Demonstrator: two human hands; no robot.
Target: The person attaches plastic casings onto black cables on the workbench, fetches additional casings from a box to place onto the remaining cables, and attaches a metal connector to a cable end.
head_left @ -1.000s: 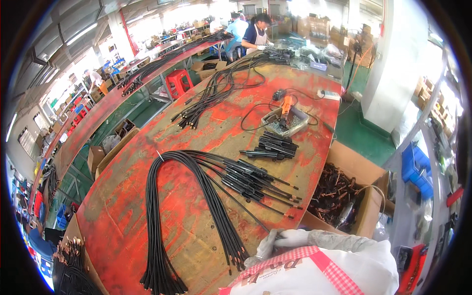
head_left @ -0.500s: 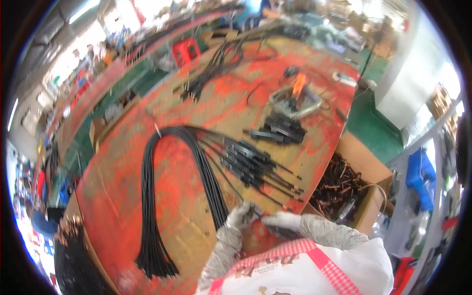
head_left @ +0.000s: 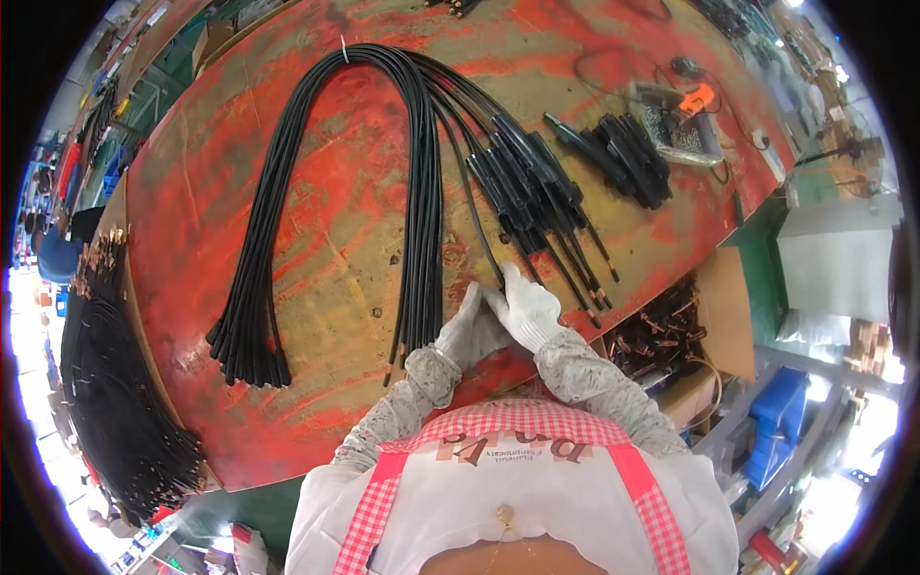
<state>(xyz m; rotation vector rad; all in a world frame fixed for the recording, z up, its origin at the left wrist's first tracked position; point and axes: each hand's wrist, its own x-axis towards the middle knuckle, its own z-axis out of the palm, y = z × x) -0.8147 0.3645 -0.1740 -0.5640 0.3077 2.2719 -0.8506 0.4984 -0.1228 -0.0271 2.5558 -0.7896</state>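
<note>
Both hands wear white gloves and meet near the front edge of the worktable. My right hand (head_left: 529,309) is closed, its fingers on a single black cable (head_left: 476,218) that runs out of a large bundle. My left hand (head_left: 468,331) is beside it, fingers pressed together; anything within them is hidden. Left of the hands, the black cable bundle (head_left: 419,192) bends in an upside-down U, tied at the top with a white tie (head_left: 345,50). On its right branch, several cables carry black sleeves (head_left: 522,182) and end in bare copper-coloured tips (head_left: 596,295).
Loose black sleeves (head_left: 623,158) lie beyond the hands, by a clear tray (head_left: 714,146) of small metal parts with an orange-handled tool (head_left: 697,100). A cardboard box (head_left: 725,311) of copper-ended pieces stands at the table's right edge. More black cables (head_left: 120,383) hang at the left.
The view has tipped down towards the table and my apron. My right hand has moved in against the left, its fingers now on the single cable.
</note>
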